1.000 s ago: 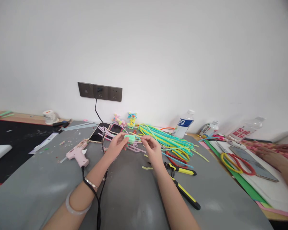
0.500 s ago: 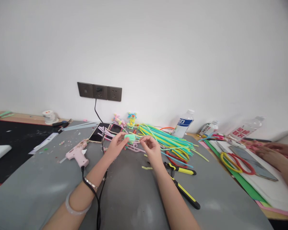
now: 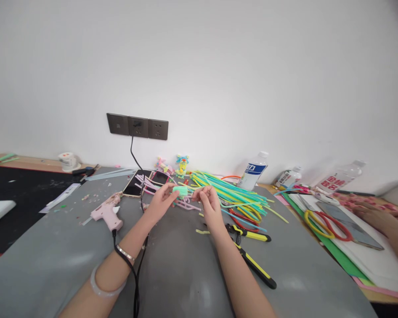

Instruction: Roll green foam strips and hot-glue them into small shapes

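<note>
My left hand [image 3: 159, 201] pinches a small green coiled pipe-cleaner piece [image 3: 180, 191] above the grey mat [image 3: 172, 265]. My right hand [image 3: 207, 201] is closed in a pinch on the thin strand end that runs out of that green piece. Both hands hover close together just in front of a heap of green, yellow and blue pipe cleaners [image 3: 232, 192]. A pink glue gun [image 3: 106, 213] lies to the left of my left hand, its black cord trailing under my left forearm.
Yellow-black pliers [image 3: 252, 260] and red scissors [image 3: 328, 225] lie to the right. Two phones [image 3: 137, 182], small pipe-cleaner figures [image 3: 182, 165], and bottles [image 3: 254, 171] stand near the wall. Another person's hand [image 3: 381, 218] rests on white paper at the right edge.
My right hand has moved slightly up and left, closer to the green piece. The other person's hand at the right has shifted a little.
</note>
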`<state>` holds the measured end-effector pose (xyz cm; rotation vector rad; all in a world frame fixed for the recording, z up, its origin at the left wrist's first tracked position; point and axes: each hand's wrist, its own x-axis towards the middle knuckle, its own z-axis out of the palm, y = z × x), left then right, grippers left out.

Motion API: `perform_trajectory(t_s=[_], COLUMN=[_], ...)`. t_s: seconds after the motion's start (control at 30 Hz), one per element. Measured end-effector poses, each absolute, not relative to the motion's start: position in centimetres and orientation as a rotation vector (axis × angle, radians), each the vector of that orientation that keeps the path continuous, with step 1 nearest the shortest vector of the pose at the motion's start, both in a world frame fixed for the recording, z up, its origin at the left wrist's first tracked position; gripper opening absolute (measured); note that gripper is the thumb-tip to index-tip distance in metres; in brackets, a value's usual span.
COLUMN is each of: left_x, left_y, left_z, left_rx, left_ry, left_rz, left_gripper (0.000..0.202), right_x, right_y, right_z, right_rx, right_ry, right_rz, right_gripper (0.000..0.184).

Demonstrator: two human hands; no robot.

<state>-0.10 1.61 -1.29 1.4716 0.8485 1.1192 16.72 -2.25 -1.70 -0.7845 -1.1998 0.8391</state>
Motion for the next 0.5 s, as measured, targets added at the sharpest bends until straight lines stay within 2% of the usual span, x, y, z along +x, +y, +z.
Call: perform_trajectory(t_s=[0.2,0.5], left_x=[-0.05,-0.08], left_y=[1.62,1.61], left_z=[-1.28,-1.41], left_rx=[1.478,1.481], left_ry=[0.844,0.849], left_rz=[1.12,1.111], left_gripper=[0.044,0.044], right_x=[16.95,17.0], right_y=[-2.18,-2.18], right_z=[-2.21,-2.31], right_rx=[-0.697,-0.614], right_ry=[-1.194,-1.192], right_rz=[0.899,0.94], right_gripper=[0.018,0.015])
